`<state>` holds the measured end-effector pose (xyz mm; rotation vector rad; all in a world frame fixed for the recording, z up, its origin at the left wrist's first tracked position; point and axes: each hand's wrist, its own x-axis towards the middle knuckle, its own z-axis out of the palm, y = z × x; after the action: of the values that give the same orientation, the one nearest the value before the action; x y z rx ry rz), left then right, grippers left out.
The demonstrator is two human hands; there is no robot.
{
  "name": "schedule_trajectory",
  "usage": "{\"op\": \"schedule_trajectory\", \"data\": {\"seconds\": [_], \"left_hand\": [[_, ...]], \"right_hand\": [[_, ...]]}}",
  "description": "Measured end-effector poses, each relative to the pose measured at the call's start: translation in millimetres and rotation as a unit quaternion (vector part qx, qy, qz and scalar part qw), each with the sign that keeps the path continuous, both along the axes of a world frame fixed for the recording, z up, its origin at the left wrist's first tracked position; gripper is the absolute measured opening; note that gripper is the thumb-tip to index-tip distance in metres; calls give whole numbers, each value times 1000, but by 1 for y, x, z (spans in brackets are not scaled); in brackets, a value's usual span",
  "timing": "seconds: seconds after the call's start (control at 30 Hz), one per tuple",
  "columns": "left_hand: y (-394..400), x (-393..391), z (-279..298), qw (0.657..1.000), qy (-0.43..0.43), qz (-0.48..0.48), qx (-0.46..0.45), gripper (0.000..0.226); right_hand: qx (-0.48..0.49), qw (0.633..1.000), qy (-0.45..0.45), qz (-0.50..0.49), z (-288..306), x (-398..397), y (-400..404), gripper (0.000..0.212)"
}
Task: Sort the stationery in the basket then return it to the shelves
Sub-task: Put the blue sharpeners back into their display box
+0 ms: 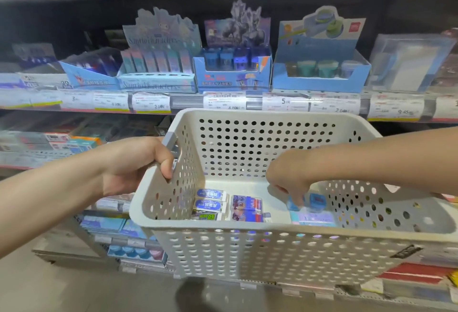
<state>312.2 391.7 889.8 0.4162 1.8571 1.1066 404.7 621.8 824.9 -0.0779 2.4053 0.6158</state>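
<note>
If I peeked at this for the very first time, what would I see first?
A big white basket full of holes, held up in front of the shop shelves. The left hand grips its left rim, and the right hand reaches down inside, pinching a small blue item. Behind, a blue display box stands on the middle shelf.

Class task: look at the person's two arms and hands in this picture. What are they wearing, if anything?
Both forearms are bare, with no sleeve in view. The left hand and right hand wear no gloves. No watch, bracelet or ring shows on either.
</note>
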Motion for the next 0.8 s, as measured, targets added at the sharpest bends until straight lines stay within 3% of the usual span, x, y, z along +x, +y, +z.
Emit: {"op": "schedule_trajectory", "data": {"seconds": [0.03, 0.13, 0.3, 0.43, 0.57, 0.7, 0.8], "left_hand": [[-2, -4, 2, 1000, -3, 2, 1, 70], [-9, -15, 7, 1000, -20, -3, 19, 59], [-20, -36, 11, 999, -25, -26, 27, 69], [-27, -54, 10, 998, -12, -54, 21, 75], [-34, -73, 5, 997, 30, -68, 16, 79], [-38, -85, 6, 995, 68, -77, -7, 84], [-41, -92, 7, 993, 84, -79, -15, 93]], "right_hand": [[-11, 1000, 10, -7, 5, -3, -3, 12], [-66, 996, 45, -27, 28, -11, -9, 27], [-245, 959, 132, -46, 68, -21, -15, 6], [-371, 899, 223, -70, 91, -25, -15, 20], [-454, 805, 369, -96, 107, -32, -11, 26], [-444, 721, 523, -96, 118, -53, -6, 27], [-401, 702, 579, -103, 123, -71, 0, 24]]}}
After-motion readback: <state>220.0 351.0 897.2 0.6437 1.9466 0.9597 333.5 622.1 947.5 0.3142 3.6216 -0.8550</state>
